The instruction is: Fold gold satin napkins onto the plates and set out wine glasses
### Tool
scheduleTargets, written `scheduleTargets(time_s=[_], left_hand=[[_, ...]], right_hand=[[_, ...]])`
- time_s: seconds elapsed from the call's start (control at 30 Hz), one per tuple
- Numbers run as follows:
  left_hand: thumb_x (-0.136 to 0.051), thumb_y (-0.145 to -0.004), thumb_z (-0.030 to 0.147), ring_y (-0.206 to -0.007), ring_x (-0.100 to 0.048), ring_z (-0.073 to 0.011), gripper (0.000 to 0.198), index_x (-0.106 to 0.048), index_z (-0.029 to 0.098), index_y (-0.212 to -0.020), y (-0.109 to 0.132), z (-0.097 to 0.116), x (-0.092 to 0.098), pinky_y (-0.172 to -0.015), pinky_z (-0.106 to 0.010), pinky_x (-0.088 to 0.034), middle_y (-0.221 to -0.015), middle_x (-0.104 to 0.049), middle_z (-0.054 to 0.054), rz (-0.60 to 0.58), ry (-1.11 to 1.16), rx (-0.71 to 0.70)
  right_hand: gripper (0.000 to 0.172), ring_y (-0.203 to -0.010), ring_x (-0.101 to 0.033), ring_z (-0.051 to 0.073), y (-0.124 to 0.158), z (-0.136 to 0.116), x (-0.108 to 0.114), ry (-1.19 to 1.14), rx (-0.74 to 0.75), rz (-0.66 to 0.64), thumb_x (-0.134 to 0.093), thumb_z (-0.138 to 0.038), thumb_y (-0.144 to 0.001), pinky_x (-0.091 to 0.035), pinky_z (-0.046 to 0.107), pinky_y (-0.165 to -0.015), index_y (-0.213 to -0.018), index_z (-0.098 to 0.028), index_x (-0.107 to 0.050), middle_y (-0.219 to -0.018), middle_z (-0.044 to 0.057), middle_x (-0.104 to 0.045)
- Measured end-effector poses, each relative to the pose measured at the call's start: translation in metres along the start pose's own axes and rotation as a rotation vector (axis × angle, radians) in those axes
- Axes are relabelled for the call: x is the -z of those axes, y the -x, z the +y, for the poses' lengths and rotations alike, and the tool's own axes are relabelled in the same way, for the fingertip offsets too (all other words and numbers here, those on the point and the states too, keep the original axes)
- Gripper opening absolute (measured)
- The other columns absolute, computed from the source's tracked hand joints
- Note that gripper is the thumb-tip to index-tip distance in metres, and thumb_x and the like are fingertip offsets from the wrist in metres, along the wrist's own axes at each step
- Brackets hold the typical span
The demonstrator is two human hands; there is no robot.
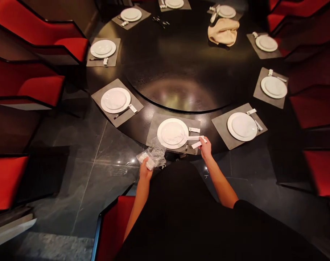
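My left hand (145,170) is shut on a crumpled clear plastic bag (154,154) with white paper items inside, just off the table edge. My right hand (205,148) pinches white paper strips (197,143) above the right side of a grey placemat (154,134). On that mat lies a white round plate (172,133). Right of the plate, close to my right hand, a dark utensil (187,145) lies under a white paper band (194,129).
A round black table (132,72) carries a dark turntable (181,87) and several more plates on grey mats. A crumpled beige cloth (223,32) lies at the far side. Red upholstered chairs (26,87) ring the table, above a polished dark tile floor (99,181).
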State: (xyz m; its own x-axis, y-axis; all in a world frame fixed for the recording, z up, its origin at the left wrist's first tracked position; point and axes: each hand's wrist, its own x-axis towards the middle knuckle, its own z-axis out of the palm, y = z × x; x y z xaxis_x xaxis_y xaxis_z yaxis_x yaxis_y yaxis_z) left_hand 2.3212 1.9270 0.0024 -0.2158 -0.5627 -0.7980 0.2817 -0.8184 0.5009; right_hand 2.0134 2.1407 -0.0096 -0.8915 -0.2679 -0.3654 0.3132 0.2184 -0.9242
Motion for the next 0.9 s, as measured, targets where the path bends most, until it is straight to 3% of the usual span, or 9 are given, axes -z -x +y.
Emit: scheduleTargets(time_s=[0.17, 0.3, 0.4, 0.53, 0.7, 0.9], left_hand=[[-0.063, -0.099, 0.015, -0.092, -0.079, -0.0182, 0.026, -0.07, 0.016, -0.124, -0.004, -0.01, -0.009, -0.089, -0.031, -0.067, -0.104, -0.081, -0.008, 0.007, -0.042, 0.026], [-0.064, -0.099, 0.016, -0.093, -0.08, -0.0182, 0.03, -0.069, 0.016, -0.128, -0.01, -0.016, -0.008, -0.093, -0.032, -0.066, -0.106, -0.081, -0.008, 0.009, -0.073, 0.049], [-0.061, -0.1, 0.016, -0.095, -0.079, -0.0184, 0.027, -0.069, 0.015, -0.126, -0.013, -0.019, -0.004, -0.096, -0.033, -0.065, -0.11, -0.08, -0.01, 0.031, -0.082, 0.046], [-0.062, -0.101, 0.016, -0.095, -0.078, -0.0172, 0.022, -0.069, 0.016, -0.121, -0.012, -0.024, -0.002, -0.095, -0.031, -0.064, -0.112, -0.079, -0.01, 0.075, -0.104, 0.032], [-0.06, -0.101, 0.014, -0.093, -0.079, -0.0177, 0.022, -0.07, 0.016, -0.121, -0.008, -0.029, -0.002, -0.09, -0.029, -0.065, -0.105, -0.081, -0.008, 0.096, -0.084, 0.032], [-0.061, -0.099, 0.014, -0.092, -0.079, -0.0189, 0.023, -0.071, 0.015, -0.12, -0.006, -0.035, 0.0, -0.086, -0.03, -0.066, -0.105, -0.081, -0.008, 0.132, -0.034, 0.007]], right_hand=[[0.055, -0.058, -0.046, 0.014, -0.013, 0.026, 0.019, 0.104, 0.007, 0.088, -0.064, -0.07, -0.081, -0.041, 0.026, -0.053, -0.101, -0.019, -0.062, -0.073, -0.001, -0.057], [0.047, -0.078, -0.062, 0.02, -0.02, 0.043, 0.032, 0.459, 0.125, 0.09, -0.058, -0.058, -0.093, -0.051, 0.029, -0.074, -0.109, -0.016, -0.072, -0.092, 0.009, -0.074], [0.032, -0.097, -0.068, 0.022, -0.02, 0.051, 0.035, 0.787, 0.225, -0.119, -0.057, -0.036, -0.097, -0.049, 0.027, -0.09, -0.116, -0.017, -0.076, -0.11, 0.012, -0.079], [0.03, -0.105, -0.068, 0.022, -0.021, 0.06, 0.034, 1.007, 0.26, -0.439, -0.06, -0.021, -0.096, -0.047, 0.023, -0.088, -0.122, -0.02, -0.076, -0.115, 0.011, -0.079], [0.054, -0.102, -0.069, 0.024, -0.036, 0.068, 0.041, 1.054, 0.208, -0.484, -0.063, -0.019, -0.095, -0.047, 0.025, -0.09, -0.148, -0.019, -0.065, -0.117, 0.011, -0.079], [0.028, -0.085, -0.067, 0.021, -0.052, 0.064, 0.045, 0.711, 0.033, -0.391, -0.063, -0.027, -0.088, -0.051, 0.026, -0.083, -0.111, -0.019, -0.076, -0.092, 0.005, -0.078]])
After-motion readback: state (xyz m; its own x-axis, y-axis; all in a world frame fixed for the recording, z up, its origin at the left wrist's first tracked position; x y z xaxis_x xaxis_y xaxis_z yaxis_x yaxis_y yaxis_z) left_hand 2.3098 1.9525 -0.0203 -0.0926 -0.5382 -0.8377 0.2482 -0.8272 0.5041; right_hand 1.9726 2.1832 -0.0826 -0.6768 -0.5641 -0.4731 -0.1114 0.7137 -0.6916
